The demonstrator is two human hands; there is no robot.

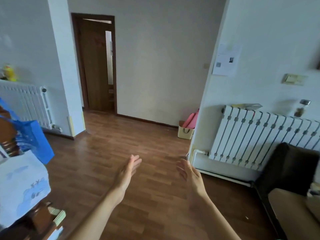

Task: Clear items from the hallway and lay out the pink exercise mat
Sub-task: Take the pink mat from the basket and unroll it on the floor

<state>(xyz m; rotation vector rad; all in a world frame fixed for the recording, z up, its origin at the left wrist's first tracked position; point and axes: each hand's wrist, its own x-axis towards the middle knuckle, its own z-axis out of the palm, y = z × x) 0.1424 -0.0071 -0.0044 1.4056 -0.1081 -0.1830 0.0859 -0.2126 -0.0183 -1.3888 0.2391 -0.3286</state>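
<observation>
Nearest, at the bottom: two bare forearms reaching forward above the wooden floor (107, 153). Left hand (129, 172) with fingers straight and together, palm turned inward, gripping nothing. Right hand (187, 174) likewise loose, fingers slightly spread and relaxed, palm facing the left one, nothing in it; a clear gap between the two.

At the left edge, close by: a white paper bag (20, 184) with pale blue print, and behind it a bright blue bag (34, 135), both blurred, against brown wooden furniture. At the right edge: a dark sofa (285, 170) with a tan cushion, just in front of a white radiator (259, 135) on the right wall. Above that radiator, a light switch (292, 79) and a printed sheet (226, 59) stuck to the wall.

Further off on the left: a second white radiator (26, 103) with a yellow toy (9, 72) on top.

Well beyond the hands, on the floor at the far right of the hallway: a cream basket (185, 132) tucked against the wall corner. Standing in it, the pink exercise mat (190, 121): rolled up, plain salmon pink, tilted so the top leans right toward the corner, right side hidden behind the wall edge, lower end down inside the basket.

Farthest back: a dark brown door (94, 66) in its frame, ajar, with a bright sliver of another room showing.
</observation>
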